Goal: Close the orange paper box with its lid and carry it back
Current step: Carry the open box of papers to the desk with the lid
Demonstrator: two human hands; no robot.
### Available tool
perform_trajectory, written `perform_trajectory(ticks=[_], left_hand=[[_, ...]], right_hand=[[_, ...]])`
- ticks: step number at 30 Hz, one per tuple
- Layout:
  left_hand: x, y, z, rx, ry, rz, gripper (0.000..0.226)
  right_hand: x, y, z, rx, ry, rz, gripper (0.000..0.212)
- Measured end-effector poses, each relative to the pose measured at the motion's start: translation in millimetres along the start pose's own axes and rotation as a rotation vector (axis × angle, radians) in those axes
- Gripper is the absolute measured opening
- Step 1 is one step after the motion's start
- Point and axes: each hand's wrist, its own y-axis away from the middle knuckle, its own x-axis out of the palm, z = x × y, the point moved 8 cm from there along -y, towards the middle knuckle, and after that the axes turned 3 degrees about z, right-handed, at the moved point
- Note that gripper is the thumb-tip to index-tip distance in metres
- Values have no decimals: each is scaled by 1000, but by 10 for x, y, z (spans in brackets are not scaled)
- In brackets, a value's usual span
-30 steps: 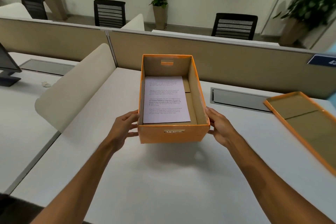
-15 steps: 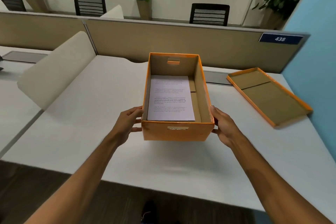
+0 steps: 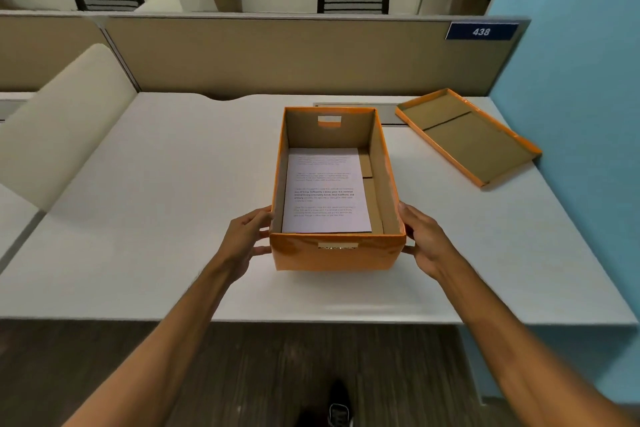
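An orange paper box [image 3: 337, 256] stands lidless on the white desk, a printed sheet [image 3: 327, 191] lying flat on its brown floor. My left hand [image 3: 246, 239] presses the box's left wall near the front corner. My right hand [image 3: 425, 243] presses the right wall at the matching spot. Both hands hold the box between them. The orange lid [image 3: 465, 135] lies upside down on the desk at the far right, apart from the box, its brown inside facing up.
The white desk [image 3: 156, 204] ends at a beige partition [image 3: 277, 55] behind and a blue wall [image 3: 581, 114] on the right. A cream curved divider [image 3: 59, 125] stands at the left. A grey cable slot lies behind the box. Dark floor and my shoe show below the front edge.
The view has shifted right and back from the desk, so the lid and the front edge now show in full. The box has come a little nearer the front edge; both hands keep their grip.
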Motion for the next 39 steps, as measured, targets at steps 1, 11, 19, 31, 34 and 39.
perform_trajectory(ticks=[1, 11, 19, 31, 34, 39], left_hand=[[-8, 26, 39, -5, 5, -1, 40], [-77, 192, 223, 5, 0, 30, 36], [-90, 239, 272, 4, -56, 37, 41], [-99, 300, -92, 253, -568, -185, 63], [60, 298, -314, 382, -715, -179, 65], [564, 346, -617, 538, -746, -120, 58]], right_hand=[[17, 28, -34, 2, 1, -5, 37], [159, 314, -237, 20, 9, -70, 26], [168, 430, -222, -1, 18, -162, 32], [3, 476, -73, -61, 187, -266, 33], [-98, 500, 17, -110, 246, -293, 33], [-324, 521, 170, -167, 338, -304, 34]])
